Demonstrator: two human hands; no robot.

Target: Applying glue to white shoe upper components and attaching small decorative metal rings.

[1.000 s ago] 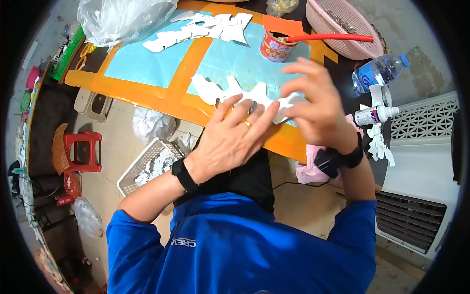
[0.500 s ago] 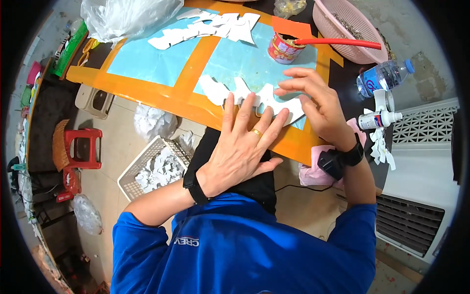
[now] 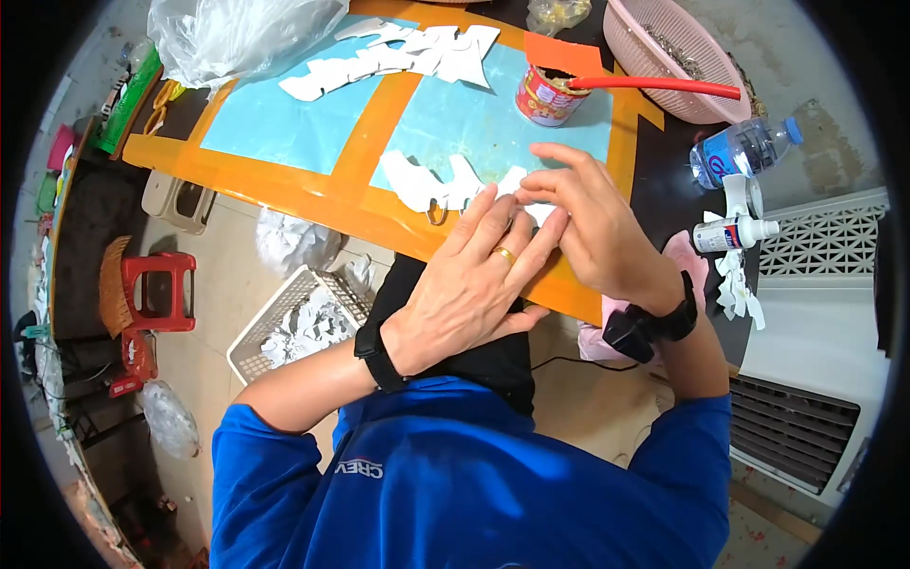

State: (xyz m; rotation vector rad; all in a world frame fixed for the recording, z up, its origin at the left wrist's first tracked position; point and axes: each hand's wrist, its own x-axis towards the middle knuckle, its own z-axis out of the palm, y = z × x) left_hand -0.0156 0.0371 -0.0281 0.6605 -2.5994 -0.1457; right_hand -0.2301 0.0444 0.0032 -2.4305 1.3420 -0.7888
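A row of white cut-out pieces (image 3: 412,182), perhaps paper or thin card, lies along the near edge of a blue sheet on the table. My left hand (image 3: 464,275), with a gold ring and a black wrist strap, rests over the row's near side, fingers stretched out. Close against its fingertips is my right hand (image 3: 592,223), fingers bent and apart over the row's right end. That end is partly hidden beneath both hands. A small metal loop (image 3: 436,214) shows at the row's near edge. Farther off lies another overlapping row of white pieces (image 3: 398,59).
Beyond my right hand stands a red can (image 3: 547,98) with a red-handled tool. On the right are a pink basket (image 3: 664,57), a water bottle (image 3: 744,152) and a white squeeze bottle (image 3: 735,232). A plastic bag (image 3: 237,38) sits far left; a crate (image 3: 275,327) of white scraps stands below.
My right hand has moved left and slightly down, closer to my left fingertips, covering more of the row's right end. My left hand has shifted slightly right, its fingers closer together.
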